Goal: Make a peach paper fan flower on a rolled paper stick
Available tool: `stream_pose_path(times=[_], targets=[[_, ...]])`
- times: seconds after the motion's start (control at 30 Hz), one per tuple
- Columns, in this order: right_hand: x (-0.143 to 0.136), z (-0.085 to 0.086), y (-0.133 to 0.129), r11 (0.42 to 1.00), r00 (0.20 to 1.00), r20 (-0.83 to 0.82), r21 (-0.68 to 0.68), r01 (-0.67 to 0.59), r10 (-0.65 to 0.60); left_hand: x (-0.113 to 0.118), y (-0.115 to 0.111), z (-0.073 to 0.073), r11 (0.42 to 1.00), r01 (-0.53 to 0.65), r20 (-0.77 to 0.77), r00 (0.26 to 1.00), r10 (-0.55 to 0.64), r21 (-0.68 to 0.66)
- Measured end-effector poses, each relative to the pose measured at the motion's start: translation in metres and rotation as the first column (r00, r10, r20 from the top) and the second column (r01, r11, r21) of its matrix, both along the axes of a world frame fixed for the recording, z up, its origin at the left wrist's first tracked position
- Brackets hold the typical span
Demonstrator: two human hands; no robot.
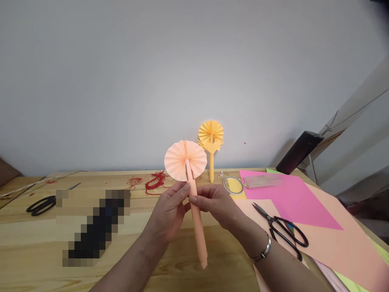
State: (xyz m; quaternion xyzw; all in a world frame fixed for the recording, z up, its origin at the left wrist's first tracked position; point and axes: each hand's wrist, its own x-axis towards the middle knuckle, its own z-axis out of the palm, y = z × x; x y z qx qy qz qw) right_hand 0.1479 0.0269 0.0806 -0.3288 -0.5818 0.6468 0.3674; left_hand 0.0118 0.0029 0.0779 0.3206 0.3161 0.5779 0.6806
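A peach paper fan (pixel 199 231) is held up in front of me, its round pleated head at the top and a rolled paper handle slanting down to the right. My left hand (pixel 172 202) grips the upper handle from the left, thumb just below the pleated head. From the right, my right hand (pixel 214 202) pinches the same handle slightly lower; a silver bracelet (pixel 265 248) circles that wrist. Behind it, a yellow-orange paper fan (pixel 212 162) with a pointed collar leans upright against the wall.
Black-handled scissors (pixel 278 227) lie on peach paper (pixel 331 247) at right, near a pink sheet (pixel 316 207) and a tape roll (pixel 225 186). Red thread (pixel 155 182) lies at the back. More scissors (pixel 42 205) and a pixelated dark object (pixel 94 229) are left; a black cylinder (pixel 299 152) leans back right.
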Motion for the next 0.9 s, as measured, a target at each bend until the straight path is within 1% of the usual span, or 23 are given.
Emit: stream_pose_path(times=[0.07,0.13,0.2,0.23,0.27,0.3,0.33,0.37,0.4,0.43,0.53,0.63,0.73,0.8,0.9], targets=[[0.001,0.003,0.003,1.000,1.000,0.004,0.003,0.000,0.000,0.004,0.005,0.005,1.000,-0.010,0.029,1.000,0.011,-0.016],[0.004,0.008,0.005,0.999,0.999,0.029,0.034,-0.014,0.013,0.008,0.009,0.009,1.000,0.005,0.037,0.999,-0.005,-0.012],[0.010,0.016,0.004,0.992,0.991,0.133,0.123,-0.003,-0.013,0.012,0.012,0.012,1.000,0.016,0.033,0.999,-0.016,0.012],[0.012,0.020,0.003,0.981,0.973,0.222,0.196,0.012,-0.056,0.013,0.013,0.013,1.000,0.002,0.032,0.999,-0.003,0.024],[0.014,0.024,0.001,0.949,0.936,0.302,0.306,0.082,-0.178,0.014,0.014,0.014,0.999,-0.018,0.035,0.999,0.017,0.033],[0.015,0.028,-0.001,0.892,0.883,0.329,0.413,0.183,-0.334,0.015,0.015,0.014,0.999,-0.041,0.042,0.998,0.039,0.036],[0.016,0.030,-0.003,0.820,0.829,0.308,0.502,0.274,-0.466,0.015,0.016,0.013,0.998,-0.057,0.050,0.997,0.055,0.033],[0.015,0.032,-0.005,0.749,0.785,0.274,0.575,0.329,-0.555,0.016,0.016,0.011,0.998,-0.061,0.056,0.997,0.060,0.024],[0.014,0.032,-0.005,0.686,0.753,0.234,0.630,0.364,-0.615,0.016,0.016,0.010,0.998,-0.055,0.063,0.997,0.054,0.017],[0.013,0.031,-0.006,0.634,0.731,0.201,0.673,0.381,-0.653,0.016,0.016,0.008,0.999,-0.042,0.069,0.997,0.041,0.012],[0.007,0.025,-0.004,0.517,0.660,0.171,0.770,0.374,-0.732,0.019,0.014,0.005,1.000,0.009,0.097,0.995,-0.010,0.012],[0.004,0.020,-0.002,0.422,0.563,0.184,0.846,0.327,-0.806,0.024,0.012,0.003,0.998,0.060,0.135,0.989,-0.061,0.010],[0.005,0.018,-0.002,0.336,0.499,0.169,0.904,0.265,-0.850,0.029,0.011,0.002,0.997,0.072,0.156,0.985,-0.072,0.004],[0.006,0.017,-0.002,0.290,0.471,0.154,0.929,0.232,-0.869,0.030,0.011,0.001,0.997,0.073,0.160,0.984,-0.072,0.001],[0.007,0.015,-0.002,0.266,0.451,0.146,0.940,0.214,-0.880,0.032,0.011,0.000,0.997,0.073,0.160,0.984,-0.073,0.001]])
